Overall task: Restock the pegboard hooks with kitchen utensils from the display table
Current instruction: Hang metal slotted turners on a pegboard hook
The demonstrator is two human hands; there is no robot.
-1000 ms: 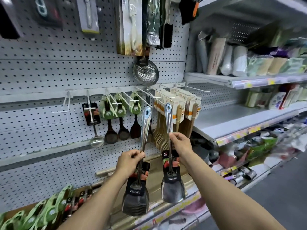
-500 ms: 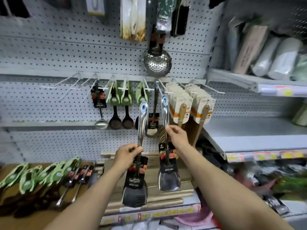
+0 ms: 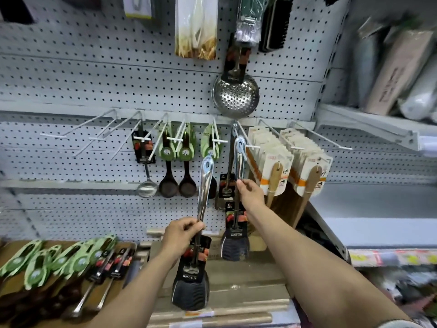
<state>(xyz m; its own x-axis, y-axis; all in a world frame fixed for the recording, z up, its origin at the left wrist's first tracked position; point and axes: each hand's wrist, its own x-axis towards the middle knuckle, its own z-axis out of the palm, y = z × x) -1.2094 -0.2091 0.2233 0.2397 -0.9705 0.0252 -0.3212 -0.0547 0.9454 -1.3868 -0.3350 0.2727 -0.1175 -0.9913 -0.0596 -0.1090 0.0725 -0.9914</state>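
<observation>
You stand facing a grey pegboard [image 3: 118,74] with a steel slotted spatula gripped in each hand, blades hanging down and handle holes up. Your right hand [image 3: 250,194], just right of centre, pinches the handle of the right spatula [image 3: 238,185] partway down; its hanging hole sits at about twelve o'clock from that hand, right at the tip of a white hook [image 3: 246,142] where another spatula of the same kind [image 3: 230,166] already hangs, further back toward the board. Whether the hole has caught the hook tip cannot be told from here. Your left hand [image 3: 182,236], at about seven o'clock from the right one, is wrapped round the handle of the left spatula [image 3: 201,221], which waits lower and clear of every hook. By my reading, you are in the hanging step for the right spatula: next, thread its hole over the hook tip and slide it back toward the board, then let go. The left spatula should follow on the same hook. To the left along the rail hang green-carded dark spoons [image 3: 176,162] and a steel ladle [image 3: 146,166]; further left, at about nine o'clock, several hooks [image 3: 78,131] stand bare. The display table [image 3: 132,247], at about eight o'clock from your left hand, holds more carded utensils [image 3: 59,261] awaiting hanging.
</observation>
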